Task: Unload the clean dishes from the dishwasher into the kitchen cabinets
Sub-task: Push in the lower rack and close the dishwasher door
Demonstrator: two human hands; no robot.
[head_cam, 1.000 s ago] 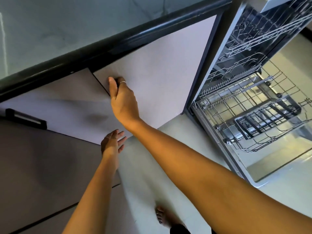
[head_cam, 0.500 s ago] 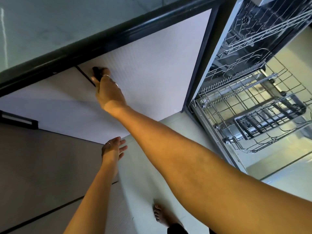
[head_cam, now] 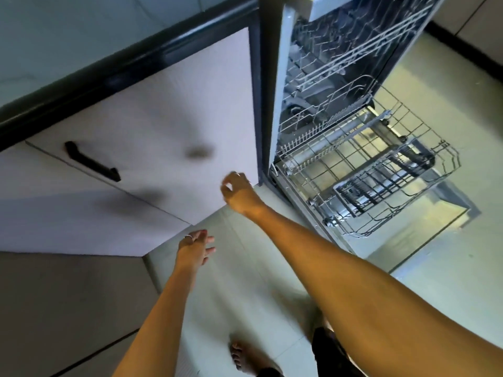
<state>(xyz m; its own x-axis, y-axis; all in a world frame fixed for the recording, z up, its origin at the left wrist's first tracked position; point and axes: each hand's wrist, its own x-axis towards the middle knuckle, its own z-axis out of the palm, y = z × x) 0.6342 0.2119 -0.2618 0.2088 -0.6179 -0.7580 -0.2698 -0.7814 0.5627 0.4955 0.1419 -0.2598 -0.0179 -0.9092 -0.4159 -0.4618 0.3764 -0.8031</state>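
Observation:
The dishwasher [head_cam: 283, 85] stands open at the right, its lower wire rack [head_cam: 381, 170] pulled out over the lowered door; I see no dishes in the racks. Left of it a pale cabinet door [head_cam: 168, 112] is closed, with a black handle [head_cam: 91, 161]. My right hand [head_cam: 239, 193] hovers in front of the cabinet's lower right corner, fingers loosely curled, holding nothing. My left hand [head_cam: 194, 250] hangs lower over the floor, fingers spread and empty.
A dark countertop edge [head_cam: 130, 58] runs above the cabinet. A grey panel [head_cam: 60, 308] fills the lower left. The pale tiled floor [head_cam: 245, 295] lies below, with my bare foot [head_cam: 242, 355] on it. The dishwasher door [head_cam: 424, 235] juts out at the right.
My right hand let go of the cabinet handle and drew back to the right, towards the dishwasher. The cabinet door now sits closed. The view shifted right.

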